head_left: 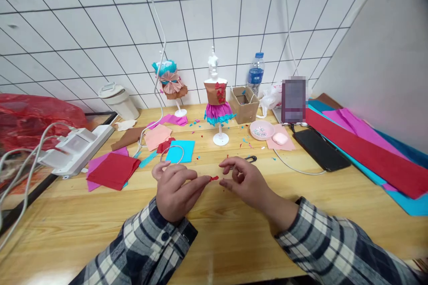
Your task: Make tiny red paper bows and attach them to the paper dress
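My left hand [179, 187] is closed in a pinch on a small red paper piece [214, 178], held just above the wooden table. Facing it, my right hand [245, 182] has its thumb and index finger apart, close to the red piece. Behind the right hand shows a dark looped handle [251, 159]; the hand hides most of that tool. Beyond both hands stands a white mini dress form [213, 67] wearing a brown paper bodice [211, 94] with red pieces on its right side, and a magenta skirt [217, 111] edged in turquoise.
Red paper squares [113, 170] and blue squares [187, 150] lie left. A second dressed form [174, 82], a cardboard box [245, 109] and a bottle [256, 73] stand behind. A bead bowl [262, 130], black phone [321, 149] and paper strips [368, 151] are right; a power strip [82, 151] is left.
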`<action>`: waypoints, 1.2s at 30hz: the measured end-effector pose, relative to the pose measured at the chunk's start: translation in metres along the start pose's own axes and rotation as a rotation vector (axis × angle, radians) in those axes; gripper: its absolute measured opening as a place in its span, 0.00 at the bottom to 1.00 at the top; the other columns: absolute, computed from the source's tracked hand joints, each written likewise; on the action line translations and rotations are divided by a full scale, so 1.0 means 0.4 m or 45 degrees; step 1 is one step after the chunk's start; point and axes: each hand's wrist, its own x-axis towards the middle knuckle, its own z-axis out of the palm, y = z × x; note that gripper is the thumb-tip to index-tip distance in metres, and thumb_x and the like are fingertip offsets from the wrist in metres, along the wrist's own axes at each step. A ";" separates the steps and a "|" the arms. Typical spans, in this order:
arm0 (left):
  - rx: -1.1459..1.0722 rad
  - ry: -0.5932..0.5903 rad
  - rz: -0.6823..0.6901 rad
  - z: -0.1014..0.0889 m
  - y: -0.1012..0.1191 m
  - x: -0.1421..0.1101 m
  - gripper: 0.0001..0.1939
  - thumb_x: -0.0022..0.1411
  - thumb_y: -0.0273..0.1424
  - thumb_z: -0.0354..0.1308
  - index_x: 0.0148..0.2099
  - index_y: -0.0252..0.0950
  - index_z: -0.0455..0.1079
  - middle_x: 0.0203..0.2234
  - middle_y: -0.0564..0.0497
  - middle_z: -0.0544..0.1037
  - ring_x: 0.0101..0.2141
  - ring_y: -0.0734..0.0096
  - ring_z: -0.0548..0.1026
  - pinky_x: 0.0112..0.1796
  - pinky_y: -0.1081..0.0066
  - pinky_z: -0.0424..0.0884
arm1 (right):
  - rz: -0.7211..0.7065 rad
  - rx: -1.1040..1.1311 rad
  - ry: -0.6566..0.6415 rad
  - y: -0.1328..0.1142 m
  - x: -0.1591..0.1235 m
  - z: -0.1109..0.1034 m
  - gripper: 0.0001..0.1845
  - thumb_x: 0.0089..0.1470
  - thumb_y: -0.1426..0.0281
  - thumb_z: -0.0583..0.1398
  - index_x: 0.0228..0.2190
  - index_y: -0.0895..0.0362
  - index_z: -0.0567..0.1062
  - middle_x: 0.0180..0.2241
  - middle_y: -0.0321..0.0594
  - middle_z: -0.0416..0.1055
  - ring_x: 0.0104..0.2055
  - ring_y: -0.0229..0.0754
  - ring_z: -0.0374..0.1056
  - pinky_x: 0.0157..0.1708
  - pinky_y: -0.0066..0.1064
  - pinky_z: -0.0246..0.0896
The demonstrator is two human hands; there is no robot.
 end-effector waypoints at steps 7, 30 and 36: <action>0.019 -0.007 0.154 -0.009 0.015 -0.006 0.10 0.57 0.26 0.62 0.36 0.50 0.75 0.21 0.60 0.75 0.29 0.74 0.71 0.52 0.59 0.49 | -0.466 -0.261 0.038 -0.024 -0.018 0.007 0.03 0.51 0.72 0.64 0.28 0.55 0.73 0.28 0.35 0.69 0.28 0.34 0.61 0.27 0.25 0.56; -0.337 -0.375 -0.416 0.021 0.043 0.018 0.04 0.58 0.30 0.59 0.32 0.41 0.75 0.27 0.53 0.75 0.33 0.66 0.72 0.44 0.57 0.56 | 0.060 -0.255 -0.072 -0.013 -0.001 0.010 0.03 0.48 0.72 0.64 0.28 0.56 0.80 0.24 0.34 0.72 0.26 0.33 0.62 0.26 0.25 0.54; -0.316 -0.409 -0.408 0.020 0.043 0.018 0.04 0.58 0.31 0.59 0.32 0.43 0.75 0.27 0.53 0.76 0.34 0.65 0.72 0.44 0.57 0.56 | -0.010 -0.341 -0.065 -0.011 -0.003 0.011 0.03 0.48 0.72 0.64 0.28 0.55 0.79 0.23 0.33 0.70 0.26 0.33 0.62 0.26 0.26 0.53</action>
